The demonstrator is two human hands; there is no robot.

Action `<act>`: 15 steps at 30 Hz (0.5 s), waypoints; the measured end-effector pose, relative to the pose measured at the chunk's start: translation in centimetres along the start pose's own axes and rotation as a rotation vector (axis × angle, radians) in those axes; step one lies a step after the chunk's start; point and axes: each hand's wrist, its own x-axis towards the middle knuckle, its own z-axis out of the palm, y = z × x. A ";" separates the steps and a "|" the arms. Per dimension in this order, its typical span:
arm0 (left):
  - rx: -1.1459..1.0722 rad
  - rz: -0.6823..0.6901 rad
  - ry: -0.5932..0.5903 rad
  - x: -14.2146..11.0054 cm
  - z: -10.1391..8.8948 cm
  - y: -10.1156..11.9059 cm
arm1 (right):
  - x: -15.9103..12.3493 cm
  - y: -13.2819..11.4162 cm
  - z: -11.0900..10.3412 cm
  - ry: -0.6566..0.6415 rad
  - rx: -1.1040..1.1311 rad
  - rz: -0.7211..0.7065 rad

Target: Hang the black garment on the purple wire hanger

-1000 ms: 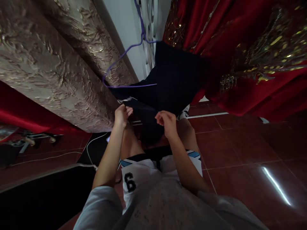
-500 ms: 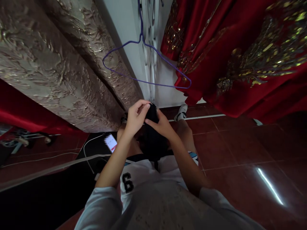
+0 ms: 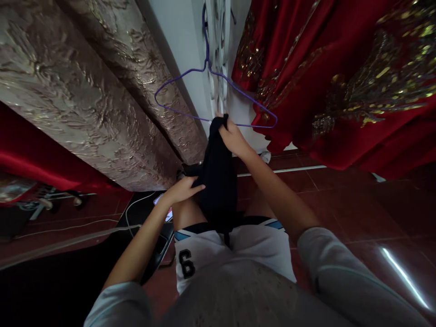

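Observation:
A dark navy cloth [image 3: 220, 181] hangs between my knees, its kind not clear. My right hand [image 3: 231, 136] grips its bunched upper end, fingers curled over the edge. That end overlaps the bottom bar of a purple wire hanger [image 3: 190, 70]; whether it passes around the bar I cannot tell. Lower down, my left hand [image 3: 185, 188] rests against the cloth's left side with the thumb stretched out across it. Its other fingers are partly hidden by the cloth.
Red cloth with gold sequins [image 3: 289, 91] hangs at right, and a beige textured curtain [image 3: 95, 95] at left. A phone [image 3: 168, 214] and white cable [image 3: 127, 213] lie on a black surface beside my left leg. Reddish tiles [image 3: 334, 209] cover the floor.
My right hand has lifted the cloth's end up toward the hanger's lower bar. My left hand has left the top of the cloth and moved down to its left side.

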 end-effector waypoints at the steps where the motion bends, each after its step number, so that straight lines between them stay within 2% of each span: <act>1: 0.030 -0.010 0.016 -0.4 -0.8 -0.4 | 0.4 0.8 -0.1 0.011 -0.014 0.031; 3: 0.071 -0.047 0.055 -1.1 -2.8 -1.2 | 0.4 1.7 -1.1 0.045 -0.053 0.045; 5: 0.102 -0.075 0.110 -1.5 -5.1 -1.8 | 0.0 1.4 -3.0 0.092 -0.098 0.016; 8: 0.135 -0.054 0.316 -0.7 -8.8 -1.2 | -0.6 -0.3 -6.2 0.146 -0.140 -0.004; 10: 0.153 0.019 0.506 0.4 -11.1 0.5 | -0.8 -1.5 -7.6 0.150 -0.156 -0.006; 12: 0.155 0.115 0.609 1.6 -12.7 3.3 | -0.9 -2.2 -8.2 0.122 -0.173 -0.004; 15: 0.194 0.244 0.558 2.8 -13.6 7.5 | -1.3 -2.2 -8.2 0.097 -0.203 -0.012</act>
